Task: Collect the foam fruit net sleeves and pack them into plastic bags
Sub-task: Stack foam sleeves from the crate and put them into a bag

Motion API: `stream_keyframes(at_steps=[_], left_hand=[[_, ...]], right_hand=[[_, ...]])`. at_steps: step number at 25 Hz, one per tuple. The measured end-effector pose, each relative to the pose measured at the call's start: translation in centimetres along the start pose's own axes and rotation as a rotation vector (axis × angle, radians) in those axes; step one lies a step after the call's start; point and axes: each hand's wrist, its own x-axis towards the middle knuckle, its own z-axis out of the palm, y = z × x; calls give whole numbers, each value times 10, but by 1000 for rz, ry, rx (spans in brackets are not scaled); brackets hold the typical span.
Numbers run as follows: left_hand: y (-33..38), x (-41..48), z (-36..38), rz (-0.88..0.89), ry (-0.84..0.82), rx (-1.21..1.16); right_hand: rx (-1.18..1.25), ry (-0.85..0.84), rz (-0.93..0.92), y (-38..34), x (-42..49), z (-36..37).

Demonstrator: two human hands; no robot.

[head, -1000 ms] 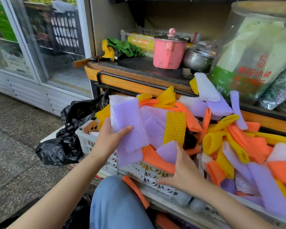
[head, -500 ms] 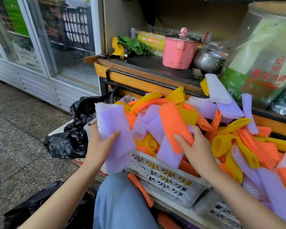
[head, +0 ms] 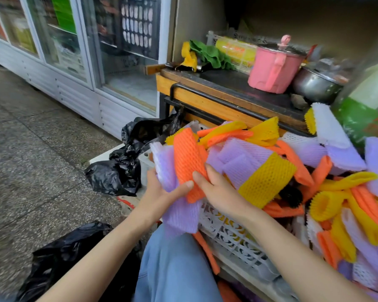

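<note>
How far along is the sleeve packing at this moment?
Done: nothing visibly bagged; the black bag by the knee shows no sleeves. In hand: the left hand grips a stack of purple sleeves while the right hand pinches an orange sleeve against it. Left: the white crate is heaped with loose sleeves.

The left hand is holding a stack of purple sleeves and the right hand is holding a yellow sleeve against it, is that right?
Not quite. The head view shows the right hand holding an orange sleeve, not a yellow one, against the purple sleeves gripped by the left hand.
</note>
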Motion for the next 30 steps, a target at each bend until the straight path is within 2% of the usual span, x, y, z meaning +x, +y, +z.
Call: stream_keyframes(at_steps=[2, 4, 7, 9, 11, 14, 17, 21, 24, 28, 30], left_hand=[[-9, -1, -12, 34, 90, 45], [-12, -6, -20, 61, 150, 49], [-16, -11, -30, 70, 224, 48], [-22, -12, -39, 49, 251, 52], [-30, -14, -49, 7, 269, 52], [-40, -17, -58, -22, 274, 67], [-46, -17, -60, -22, 256, 61], [-53, -20, -66, -31, 275, 87], [-62, -24, -73, -70, 338, 124], [-72, -34, -70, -103, 489, 205], [-76, -40, -67, -98, 519, 220]], right_hand=[[117, -109, 31, -3, 1, 13], [214, -148, 66, -4, 2, 21], [197, -77, 15, 6, -1, 25], [49, 75, -7, 35, -11, 23], [-221, 176, 49, 85, -28, 23], [-533, 113, 184, 154, -51, 34], [-575, 31, 277, 181, -52, 48], [-617, 18, 312, 190, -46, 45], [-550, 131, 220, 168, -44, 41], [-377, 303, -147, 105, -37, 61], [-308, 277, -257, 77, -29, 88]])
